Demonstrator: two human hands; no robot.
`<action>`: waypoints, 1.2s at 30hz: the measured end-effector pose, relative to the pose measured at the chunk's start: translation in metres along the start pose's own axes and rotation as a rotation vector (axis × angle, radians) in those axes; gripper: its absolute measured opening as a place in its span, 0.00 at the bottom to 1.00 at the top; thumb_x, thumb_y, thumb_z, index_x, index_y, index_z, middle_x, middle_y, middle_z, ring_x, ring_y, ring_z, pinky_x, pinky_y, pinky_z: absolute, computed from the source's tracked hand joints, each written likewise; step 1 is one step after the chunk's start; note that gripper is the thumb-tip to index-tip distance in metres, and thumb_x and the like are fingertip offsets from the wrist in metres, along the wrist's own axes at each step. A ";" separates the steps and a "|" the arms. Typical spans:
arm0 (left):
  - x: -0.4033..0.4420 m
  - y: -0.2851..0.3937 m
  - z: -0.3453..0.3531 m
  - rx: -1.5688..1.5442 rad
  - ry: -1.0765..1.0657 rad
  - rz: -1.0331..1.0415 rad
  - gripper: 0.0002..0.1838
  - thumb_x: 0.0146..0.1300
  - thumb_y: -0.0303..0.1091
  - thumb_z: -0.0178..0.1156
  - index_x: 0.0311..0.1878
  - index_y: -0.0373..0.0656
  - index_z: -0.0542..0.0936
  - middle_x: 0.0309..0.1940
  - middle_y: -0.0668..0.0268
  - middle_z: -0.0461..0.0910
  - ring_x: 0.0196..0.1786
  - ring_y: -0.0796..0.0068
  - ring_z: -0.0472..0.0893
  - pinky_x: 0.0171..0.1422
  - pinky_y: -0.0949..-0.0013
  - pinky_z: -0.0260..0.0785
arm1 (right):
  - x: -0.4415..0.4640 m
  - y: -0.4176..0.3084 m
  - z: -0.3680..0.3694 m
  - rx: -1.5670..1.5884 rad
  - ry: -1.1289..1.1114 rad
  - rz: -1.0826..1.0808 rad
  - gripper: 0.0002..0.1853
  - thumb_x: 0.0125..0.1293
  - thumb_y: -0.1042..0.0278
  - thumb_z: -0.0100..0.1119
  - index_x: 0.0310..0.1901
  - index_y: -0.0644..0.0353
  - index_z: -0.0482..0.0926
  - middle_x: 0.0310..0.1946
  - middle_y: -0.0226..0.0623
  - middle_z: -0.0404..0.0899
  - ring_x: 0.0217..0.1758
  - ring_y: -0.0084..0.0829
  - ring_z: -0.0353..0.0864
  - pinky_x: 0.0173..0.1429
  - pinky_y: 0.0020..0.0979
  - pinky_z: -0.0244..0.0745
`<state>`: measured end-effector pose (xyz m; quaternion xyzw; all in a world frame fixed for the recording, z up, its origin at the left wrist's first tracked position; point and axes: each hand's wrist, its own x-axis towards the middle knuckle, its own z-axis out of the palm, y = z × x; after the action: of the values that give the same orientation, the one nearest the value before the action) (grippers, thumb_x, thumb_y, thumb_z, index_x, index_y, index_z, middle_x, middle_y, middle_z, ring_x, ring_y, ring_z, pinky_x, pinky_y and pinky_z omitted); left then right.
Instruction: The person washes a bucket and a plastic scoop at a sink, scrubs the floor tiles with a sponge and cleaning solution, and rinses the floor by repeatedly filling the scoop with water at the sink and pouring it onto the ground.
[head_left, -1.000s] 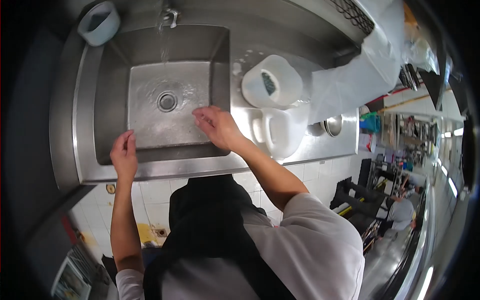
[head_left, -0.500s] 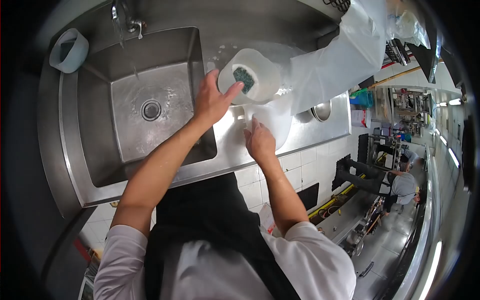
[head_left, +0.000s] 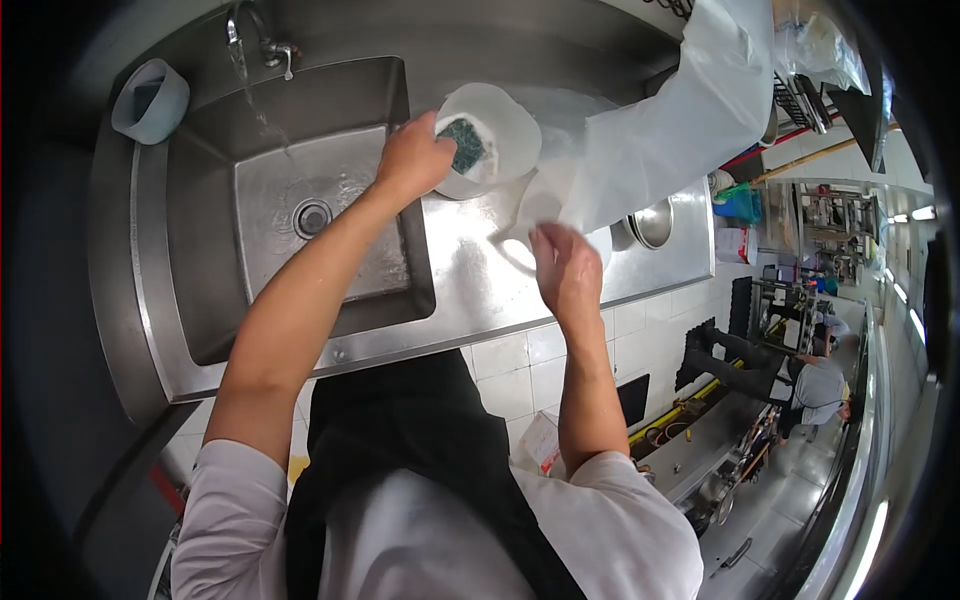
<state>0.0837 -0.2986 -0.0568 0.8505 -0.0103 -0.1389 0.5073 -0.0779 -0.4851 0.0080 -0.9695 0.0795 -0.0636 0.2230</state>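
My left hand (head_left: pixel 418 155) grips the rim of a whitish, translucent round container (head_left: pixel 513 135), its fingers curled over the edge on the sink side. Inside lies a dark green scouring pad (head_left: pixel 463 145) with some white foam around it. My right hand (head_left: pixel 570 265) is over the counter's front half, by a whitish plastic vessel (head_left: pixel 545 205) that it partly covers. Its fingers are bent and smeared by motion, so whether they touch the vessel is unclear.
Water runs from the faucet (head_left: pixel 236 40) into the steel sink (head_left: pixel 265 210). Another white container (head_left: pixel 150 105) stands on the sink's far left corner. A large plastic sheet (head_left: pixel 665 140) hangs over the counter, with metal bowls (head_left: pixel 652 225) beside it. Another person (head_left: pixel 815 385) is far off right.
The container with the scouring pad has moved up and slightly left with my left hand, whose thumb no longer reaches far inside. My right hand has moved right, and the whitish vessel has shifted right too.
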 end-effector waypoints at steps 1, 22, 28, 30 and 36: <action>-0.001 -0.005 0.005 -0.018 0.001 -0.058 0.28 0.54 0.38 0.54 0.60 0.40 0.72 0.54 0.44 0.74 0.58 0.48 0.74 0.60 0.54 0.68 | 0.018 -0.019 -0.007 0.004 0.078 -0.161 0.12 0.60 0.67 0.60 0.45 0.62 0.81 0.36 0.47 0.81 0.38 0.45 0.81 0.42 0.37 0.75; -0.111 -0.093 -0.002 -1.350 0.030 -0.444 0.54 0.51 0.76 0.54 0.74 0.53 0.52 0.74 0.56 0.48 0.74 0.47 0.51 0.66 0.32 0.56 | 0.093 -0.122 0.127 -0.289 -1.192 -0.972 0.24 0.62 0.63 0.58 0.59 0.59 0.71 0.56 0.45 0.73 0.59 0.41 0.72 0.61 0.37 0.68; -0.192 -0.124 -0.038 -1.741 0.029 -0.043 0.41 0.61 0.65 0.53 0.72 0.53 0.59 0.71 0.59 0.57 0.72 0.55 0.57 0.68 0.37 0.55 | 0.034 -0.184 0.124 -0.401 -1.166 -1.485 0.23 0.63 0.64 0.56 0.59 0.59 0.70 0.55 0.44 0.74 0.60 0.42 0.72 0.59 0.35 0.68; -0.229 -0.128 -0.069 -1.665 0.100 -0.101 0.36 0.63 0.59 0.54 0.70 0.52 0.63 0.69 0.60 0.60 0.71 0.57 0.59 0.69 0.39 0.54 | 0.004 -0.227 0.119 -0.411 -1.172 -1.669 0.16 0.61 0.67 0.57 0.51 0.59 0.76 0.48 0.45 0.78 0.53 0.46 0.76 0.53 0.38 0.72; -0.343 -0.172 -0.102 -1.686 0.706 0.111 0.28 0.68 0.47 0.51 0.68 0.47 0.66 0.66 0.60 0.65 0.68 0.62 0.64 0.70 0.53 0.56 | -0.120 -0.336 0.133 -0.276 -1.107 -2.003 0.11 0.57 0.68 0.56 0.41 0.58 0.80 0.42 0.47 0.80 0.47 0.49 0.78 0.48 0.43 0.72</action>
<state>-0.2419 -0.0728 -0.0825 0.1898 0.2091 0.1923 0.9398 -0.1316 -0.1091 0.0275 -0.5092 -0.8284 0.2313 -0.0313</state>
